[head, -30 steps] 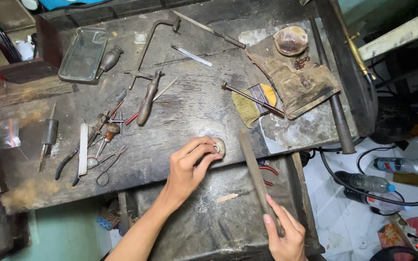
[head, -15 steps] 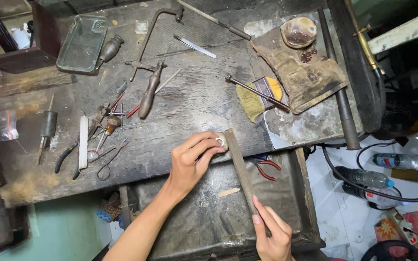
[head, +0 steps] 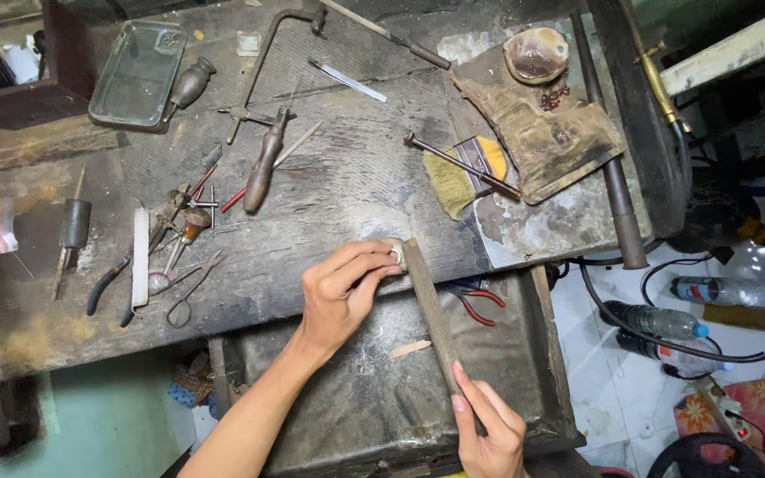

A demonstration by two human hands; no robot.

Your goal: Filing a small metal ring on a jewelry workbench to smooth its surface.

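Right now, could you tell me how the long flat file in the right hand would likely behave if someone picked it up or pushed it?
The file looks like a straight, dark metal bar, so it is probably stiff and fairly heavy for its width. Its flat faces suggest it would slide, not roll. The right hand grips one end while the far end meets the small ring in the left hand, so lifted there it may dip forward.

Worktop [head: 347, 190] is rough, grimy old wood — the file [head: 431, 310] looks dull matt metal, the ring [head: 395, 255] shinier.
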